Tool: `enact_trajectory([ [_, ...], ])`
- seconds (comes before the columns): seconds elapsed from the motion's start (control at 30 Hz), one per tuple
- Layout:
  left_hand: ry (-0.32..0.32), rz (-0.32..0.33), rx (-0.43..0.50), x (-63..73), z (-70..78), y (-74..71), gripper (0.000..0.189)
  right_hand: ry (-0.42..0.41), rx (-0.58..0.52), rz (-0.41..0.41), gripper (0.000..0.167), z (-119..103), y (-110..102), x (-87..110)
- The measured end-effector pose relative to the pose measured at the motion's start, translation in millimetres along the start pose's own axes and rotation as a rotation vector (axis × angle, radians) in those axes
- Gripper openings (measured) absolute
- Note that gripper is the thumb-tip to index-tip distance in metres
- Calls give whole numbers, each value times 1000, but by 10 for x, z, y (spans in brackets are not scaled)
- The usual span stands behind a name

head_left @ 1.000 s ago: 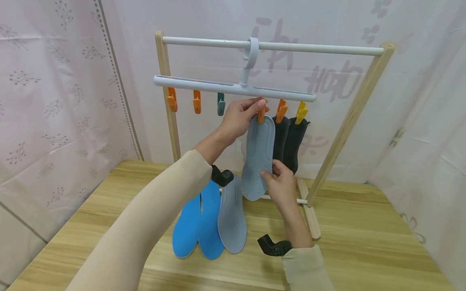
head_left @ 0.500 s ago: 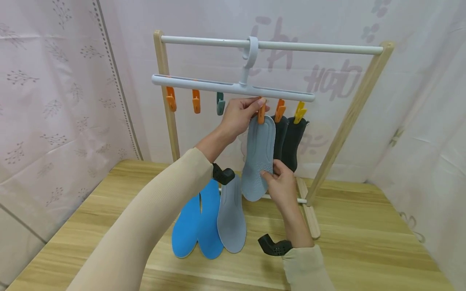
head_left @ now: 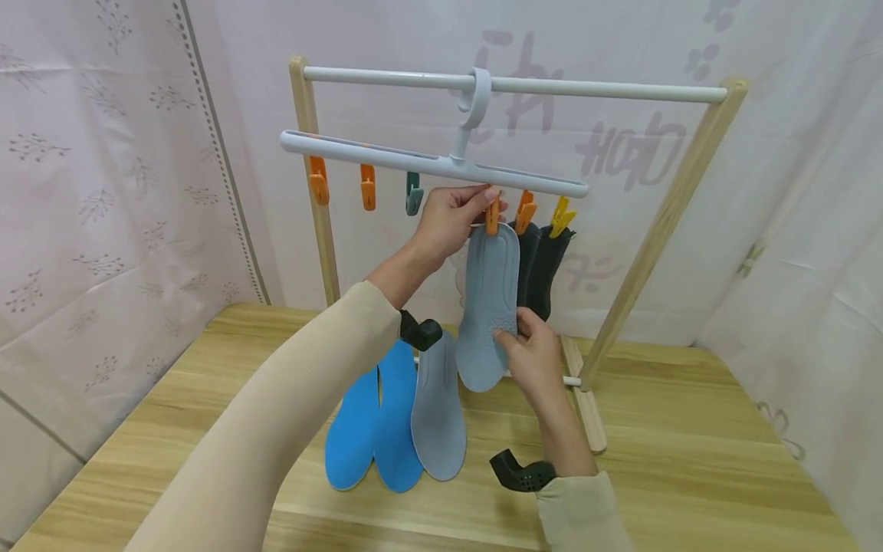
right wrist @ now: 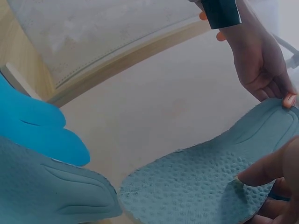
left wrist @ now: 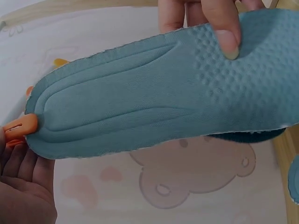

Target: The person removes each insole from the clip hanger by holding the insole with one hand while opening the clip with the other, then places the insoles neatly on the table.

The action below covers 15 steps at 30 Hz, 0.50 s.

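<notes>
A grey-blue insole (head_left: 488,284) hangs heel-up from an orange clip (head_left: 493,218) under a pale hanger (head_left: 386,156). My left hand (head_left: 447,224) pinches that clip between thumb and fingers. Lower down, my right hand (head_left: 536,354) grips the insole's edge, thumb on its dimpled face (right wrist: 187,186) and fingers behind. In the left wrist view, the clip (left wrist: 23,124) bites over the heel end. Just right of this insole, two black pieces (head_left: 550,268) hang from an orange clip (head_left: 526,212) and a yellow clip (head_left: 562,218), partly hidden behind it.
Two blue insoles (head_left: 398,429) and another grey insole (head_left: 440,422) stand leaning at the rack's low bar. Toward the hanger's left end dangle two orange clips (head_left: 369,188) and a green clip (head_left: 413,195). A wooden-sided rack (head_left: 665,222) carries the hanger on its white top rod (head_left: 593,88).
The hanger has tilted, its right end lower and left end higher. The held insole has dropped slightly, and the black pieces have swung left. Both hands keep their holds.
</notes>
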State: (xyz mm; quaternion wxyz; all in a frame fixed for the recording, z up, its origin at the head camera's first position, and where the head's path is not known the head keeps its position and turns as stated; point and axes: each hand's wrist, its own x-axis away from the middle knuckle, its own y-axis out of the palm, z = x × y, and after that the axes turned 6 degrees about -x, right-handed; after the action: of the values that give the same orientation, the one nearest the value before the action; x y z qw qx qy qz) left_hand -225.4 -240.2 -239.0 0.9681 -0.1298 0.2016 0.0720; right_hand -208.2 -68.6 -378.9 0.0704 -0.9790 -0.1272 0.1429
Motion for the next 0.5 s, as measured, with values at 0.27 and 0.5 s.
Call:
enact_trajectory([
  [0.27,-8,-10,23,6,-17,16,37,27,28,-7,39,-2,-42,89],
  [0.5,30,-29,48,11,-18,12,36,90,95,-25,37,3,-137,247],
])
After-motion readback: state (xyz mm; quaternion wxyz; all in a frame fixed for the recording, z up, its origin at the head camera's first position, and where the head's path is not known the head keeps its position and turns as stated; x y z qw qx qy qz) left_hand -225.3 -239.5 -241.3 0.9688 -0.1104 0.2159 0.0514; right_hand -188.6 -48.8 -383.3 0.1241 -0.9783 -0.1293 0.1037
